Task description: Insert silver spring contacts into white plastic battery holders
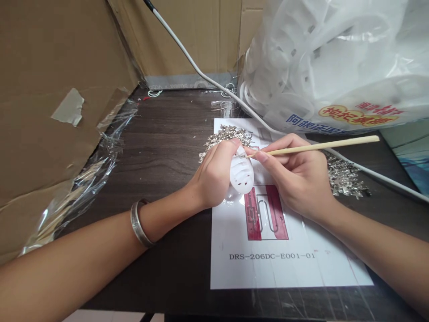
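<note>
White plastic part [242, 176] is held over the left half of a printed sheet [231, 273], well in from the worktop [161, 134] edges. Material: smooth, slightly translucent plastic. Form: elongated shell, surface ribbed crosswise, with small dark openings near its rounded end. A small metallic detail shows near its upper portion; the rest of that end is covered by the fingers. Orientation: rounded end points to the worktop's near edge; long axis runs roughly near to far, leaning slightly to the right at the near end.

Left hand [214, 172]: closed around the part, thumb on top. Right hand [298, 174]: thumb and fingers pinch a pale wooden stick [321, 146] close to its tapered tip. The stick's long axis runs left to right, thicker end toward the worktop's right edge; its tip is at the metallic detail, contact not certain.

A heap of small shiny stamped metal pieces [214, 138] lies beyond the left hand, straddling the sheet's far left corner and bare dark woodgrain. A second metal heap [346, 176] lies beside the right hand, toward the worktop's right edge. A clear, crinkled bag [321, 123] of white plastic items occupies the far right corner. A smooth white cable [216, 83] crosses diagonally from the far side rightward.
</note>
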`<state>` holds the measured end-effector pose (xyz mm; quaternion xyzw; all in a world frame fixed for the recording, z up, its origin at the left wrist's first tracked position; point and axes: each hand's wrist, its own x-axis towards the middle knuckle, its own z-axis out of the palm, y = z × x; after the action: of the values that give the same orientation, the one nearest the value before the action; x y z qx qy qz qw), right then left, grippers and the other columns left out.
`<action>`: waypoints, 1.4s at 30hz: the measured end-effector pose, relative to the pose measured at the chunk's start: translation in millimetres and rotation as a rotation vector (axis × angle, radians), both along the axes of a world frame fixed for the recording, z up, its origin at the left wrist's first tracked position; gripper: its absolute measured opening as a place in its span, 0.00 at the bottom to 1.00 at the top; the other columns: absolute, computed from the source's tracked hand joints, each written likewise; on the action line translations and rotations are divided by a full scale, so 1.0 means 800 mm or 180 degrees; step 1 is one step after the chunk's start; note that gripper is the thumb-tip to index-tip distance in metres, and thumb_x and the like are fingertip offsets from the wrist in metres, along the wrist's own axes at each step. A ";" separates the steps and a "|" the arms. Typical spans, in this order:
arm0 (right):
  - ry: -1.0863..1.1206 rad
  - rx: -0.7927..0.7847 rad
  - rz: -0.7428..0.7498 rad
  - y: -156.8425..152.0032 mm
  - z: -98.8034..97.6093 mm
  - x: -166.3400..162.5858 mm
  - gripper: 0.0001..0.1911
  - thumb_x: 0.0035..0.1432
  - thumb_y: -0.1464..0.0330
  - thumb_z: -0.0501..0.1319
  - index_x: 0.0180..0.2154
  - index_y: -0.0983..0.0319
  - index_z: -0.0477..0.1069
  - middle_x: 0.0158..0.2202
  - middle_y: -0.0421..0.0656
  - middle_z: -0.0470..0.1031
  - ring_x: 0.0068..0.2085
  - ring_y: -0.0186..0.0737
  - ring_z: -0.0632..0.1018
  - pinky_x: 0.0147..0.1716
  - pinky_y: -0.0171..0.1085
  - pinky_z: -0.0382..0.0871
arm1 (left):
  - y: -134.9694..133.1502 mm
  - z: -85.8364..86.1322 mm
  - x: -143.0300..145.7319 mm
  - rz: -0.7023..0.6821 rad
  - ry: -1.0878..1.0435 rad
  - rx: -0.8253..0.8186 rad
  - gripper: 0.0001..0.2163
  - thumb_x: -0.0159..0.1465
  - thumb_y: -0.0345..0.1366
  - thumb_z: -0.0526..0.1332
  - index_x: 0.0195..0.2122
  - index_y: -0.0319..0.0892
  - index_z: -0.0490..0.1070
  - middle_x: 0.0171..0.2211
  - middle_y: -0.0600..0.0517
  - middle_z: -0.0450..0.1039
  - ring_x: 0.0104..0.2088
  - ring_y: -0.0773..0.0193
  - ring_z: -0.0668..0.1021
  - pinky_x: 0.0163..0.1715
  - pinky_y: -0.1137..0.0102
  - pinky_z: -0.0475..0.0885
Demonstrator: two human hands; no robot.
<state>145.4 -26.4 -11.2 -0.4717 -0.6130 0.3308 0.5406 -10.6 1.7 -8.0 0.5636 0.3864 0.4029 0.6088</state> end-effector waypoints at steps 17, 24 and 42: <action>0.0200 0.0468 -0.0229 -0.007 -0.004 -0.005 0.05 0.59 0.74 0.68 0.33 0.59 0.75 0.33 0.41 0.83 0.35 0.38 0.84 0.26 0.33 0.77 | -0.001 -0.003 -0.002 -0.0144 -0.0166 -0.0137 0.17 0.66 0.46 0.48 0.23 0.43 0.56 0.19 0.54 0.56 0.22 0.67 0.60 0.23 0.68 0.57; 0.0087 0.0304 -0.0053 -0.008 -0.004 -0.002 0.05 0.58 0.75 0.67 0.33 0.60 0.76 0.34 0.42 0.83 0.34 0.39 0.84 0.25 0.34 0.76 | 0.001 -0.004 -0.002 -0.0129 -0.0146 -0.0224 0.16 0.66 0.47 0.48 0.24 0.43 0.56 0.20 0.54 0.56 0.22 0.67 0.60 0.23 0.68 0.56; 0.0248 -0.0173 -0.0037 -0.008 0.001 -0.003 0.07 0.56 0.71 0.69 0.30 0.59 0.72 0.28 0.41 0.80 0.31 0.40 0.82 0.24 0.36 0.74 | 0.001 -0.006 -0.003 -0.0120 0.0035 -0.0106 0.16 0.66 0.48 0.47 0.25 0.44 0.58 0.21 0.54 0.57 0.23 0.66 0.62 0.24 0.68 0.60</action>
<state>142.9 -32.5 -10.6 -0.4765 -0.5796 0.3623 0.5530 -13.1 2.6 -12.5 0.5628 0.3857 0.3818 0.6235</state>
